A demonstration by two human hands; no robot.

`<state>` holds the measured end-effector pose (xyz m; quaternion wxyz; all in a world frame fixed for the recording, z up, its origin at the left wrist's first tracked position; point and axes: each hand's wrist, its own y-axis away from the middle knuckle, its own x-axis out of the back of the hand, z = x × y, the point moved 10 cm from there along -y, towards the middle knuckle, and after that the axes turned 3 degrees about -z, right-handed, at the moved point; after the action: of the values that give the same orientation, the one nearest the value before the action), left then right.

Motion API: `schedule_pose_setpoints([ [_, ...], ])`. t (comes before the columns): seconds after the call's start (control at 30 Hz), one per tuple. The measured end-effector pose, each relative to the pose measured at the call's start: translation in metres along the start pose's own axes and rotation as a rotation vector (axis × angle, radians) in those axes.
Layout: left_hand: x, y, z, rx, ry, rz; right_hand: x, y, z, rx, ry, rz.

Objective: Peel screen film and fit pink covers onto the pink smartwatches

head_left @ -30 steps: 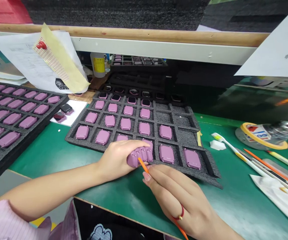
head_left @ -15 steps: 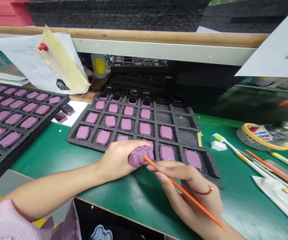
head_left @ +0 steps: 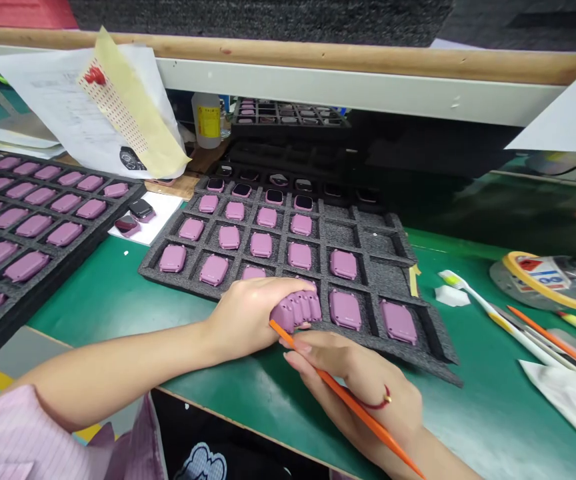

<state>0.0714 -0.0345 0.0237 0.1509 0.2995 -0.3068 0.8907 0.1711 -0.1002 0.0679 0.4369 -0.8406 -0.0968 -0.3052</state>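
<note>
- Gripping a mauve rounded plastic watch case in the left hand, clenched around it just above a grey foam tray
- Pinching a slim orange stick in the right hand, tip beside the case
- Case looks light, stiff; best held by its sides

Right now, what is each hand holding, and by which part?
The left hand grips a pink watch case by its left end; the right hand pinches an orange stick by its middle.
</note>
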Motion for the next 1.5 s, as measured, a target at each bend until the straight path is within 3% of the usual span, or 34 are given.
schedule_pose_setpoints([
  [0.17, -0.0016, -0.0001, -0.003, 0.033, 0.033, -0.009, 0.0023, 0.0035, -0.0105, 0.125, 0.128, 0.013],
  [0.47, -0.0028, -0.0008, -0.0061, 0.064, 0.053, -0.016, -0.0034, 0.0003, -0.0114, 0.109, 0.153, -0.071],
  [0.9, -0.0024, -0.0001, -0.0054, 0.068, 0.044, -0.017, 0.0034, 0.0005, -0.0102, 0.084, 0.213, 0.002],
  [1.5, -0.0046, 0.0007, -0.0076, 0.081, 0.015, -0.033, -0.003, 0.001, -0.0055, 0.012, 0.156, -0.045],
])
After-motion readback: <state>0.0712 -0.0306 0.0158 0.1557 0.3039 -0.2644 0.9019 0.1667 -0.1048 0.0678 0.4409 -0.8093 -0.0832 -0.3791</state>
